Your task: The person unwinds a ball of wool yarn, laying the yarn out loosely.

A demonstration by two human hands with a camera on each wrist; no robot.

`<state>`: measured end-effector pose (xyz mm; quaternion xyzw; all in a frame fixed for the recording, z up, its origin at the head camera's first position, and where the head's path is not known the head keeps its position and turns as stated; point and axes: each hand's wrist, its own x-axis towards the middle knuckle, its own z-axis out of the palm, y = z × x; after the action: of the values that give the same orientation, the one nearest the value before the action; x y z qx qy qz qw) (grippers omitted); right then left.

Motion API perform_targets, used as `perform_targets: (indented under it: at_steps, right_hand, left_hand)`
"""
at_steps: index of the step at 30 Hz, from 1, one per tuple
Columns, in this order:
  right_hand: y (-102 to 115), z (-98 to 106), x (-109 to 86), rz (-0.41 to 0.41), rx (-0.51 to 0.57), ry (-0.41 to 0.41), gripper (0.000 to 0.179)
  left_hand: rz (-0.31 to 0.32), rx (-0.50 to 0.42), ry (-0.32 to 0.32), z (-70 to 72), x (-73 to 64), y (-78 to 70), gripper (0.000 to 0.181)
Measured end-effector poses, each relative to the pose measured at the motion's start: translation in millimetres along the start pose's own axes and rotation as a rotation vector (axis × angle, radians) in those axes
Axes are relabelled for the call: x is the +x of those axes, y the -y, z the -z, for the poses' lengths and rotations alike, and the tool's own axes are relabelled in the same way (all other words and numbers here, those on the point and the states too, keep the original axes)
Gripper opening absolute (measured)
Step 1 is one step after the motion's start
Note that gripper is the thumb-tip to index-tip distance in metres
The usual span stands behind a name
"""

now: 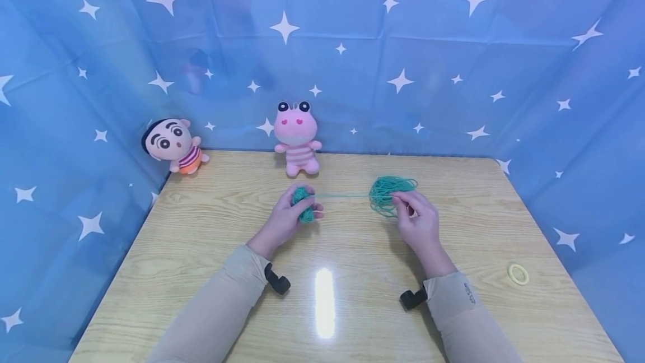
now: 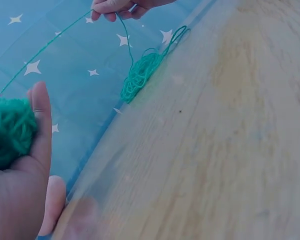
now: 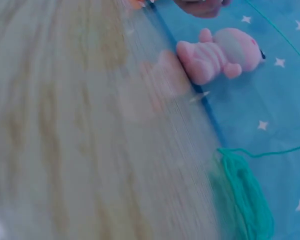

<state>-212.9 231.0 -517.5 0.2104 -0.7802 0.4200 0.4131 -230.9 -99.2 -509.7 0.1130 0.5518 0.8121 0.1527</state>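
My left hand [image 1: 285,218] holds a small wound ball of green yarn [image 1: 303,204], the thumb lying across its front. From the ball a single strand [image 1: 342,195] runs stretched to my right hand [image 1: 419,218], whose thumb and fingertips pinch it. A loose skein of green yarn [image 1: 385,195] lies on the table just behind the right fingertips. In the left wrist view the ball [image 2: 11,131] sits against the palm, and the strand slopes up to the right hand's fingers [image 2: 110,6], then drops to the skein [image 2: 140,77]. The right wrist view shows the skein [image 3: 245,195] low at its edge.
On the wooden table [image 1: 353,251] a pink plush toy [image 1: 297,142] stands at the back edge. A dark-haired plush doll [image 1: 176,144] leans at the back left corner. A pale yellow ring [image 1: 518,274] lies at the right. Blue star-printed cloth [image 1: 342,71] hangs behind.
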Motion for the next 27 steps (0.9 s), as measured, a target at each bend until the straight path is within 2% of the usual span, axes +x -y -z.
perform_targets:
  at_steps: [2,4,8,13,17,22,24,27]
  right_hand:
    - [-2,1,-0.2,-0.006,-0.015,-0.016,0.021]
    - [-3,4,-0.6,-0.025,-0.042,-0.026,0.018]
    - [-8,10,-2.2,-0.082,-0.098,-0.035,0.014]
    - [-14,21,-4.1,-0.152,-0.152,-0.017,0.012]
    - [-18,30,-5.0,-0.253,-0.205,0.005,0.012]
    - [-22,42,-5.3,-0.419,-0.314,0.108,0.017]
    - [-24,46,-5.5,-0.499,-0.364,0.172,0.020]
    - [-25,53,-5.5,-0.618,-0.423,0.279,0.027]
  left_hand:
    - [-0.016,0.009,-0.033,1.1,0.2,1.1,0.013]
    - [-0.039,0.011,-0.050,3.0,0.3,2.0,0.021]
    - [-0.078,0.009,-0.038,5.9,0.3,1.9,0.034]
    - [-0.063,-0.020,-0.018,5.6,-0.1,-0.3,0.025]
    - [-0.038,-0.004,-0.094,6.4,0.9,-0.4,0.013]
    - [-0.068,0.043,-0.235,9.9,4.6,2.1,0.012]
    - [-0.075,0.034,-0.268,10.8,6.0,2.9,0.012]
    - [-0.058,-0.027,-0.286,11.0,7.1,2.2,0.016]
